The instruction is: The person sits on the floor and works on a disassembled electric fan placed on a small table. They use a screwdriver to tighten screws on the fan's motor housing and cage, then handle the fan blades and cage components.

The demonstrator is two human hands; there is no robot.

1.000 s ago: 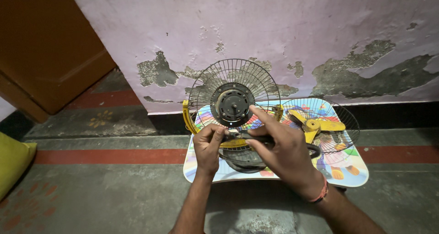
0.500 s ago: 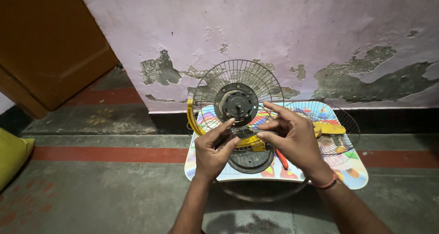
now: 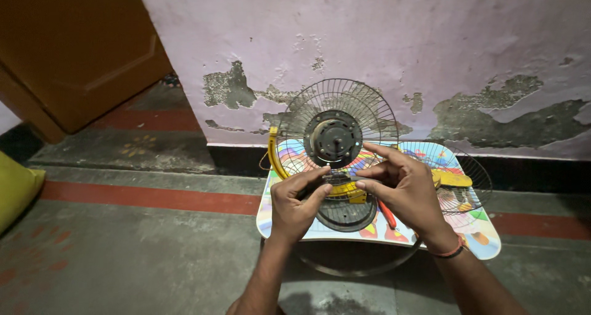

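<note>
A small table fan stands on a low table with a colourful printed top (image 3: 486,241). Its rear wire guard (image 3: 369,103) is upright and the dark round motor housing (image 3: 333,138) faces me, held in a yellow bracket (image 3: 274,158). My left hand (image 3: 295,204) and my right hand (image 3: 403,189) meet just below the motor, fingertips pinching a small part at the fan's neck; what the part is cannot be made out. The dark round base (image 3: 345,215) lies under my hands.
The fan's other wire guard (image 3: 471,186) and yellow blades (image 3: 452,179) lie on the table's right side. A red-handled tool (image 3: 387,215) rests by the base. Behind stands a peeling pink wall (image 3: 431,44), with a brown door (image 3: 68,50) at left and a yellow cushion (image 3: 15,189).
My view has shifted left, so fan and table sit further right. Both hands have closed in together below the motor, the right hand leaving the base's right side.
</note>
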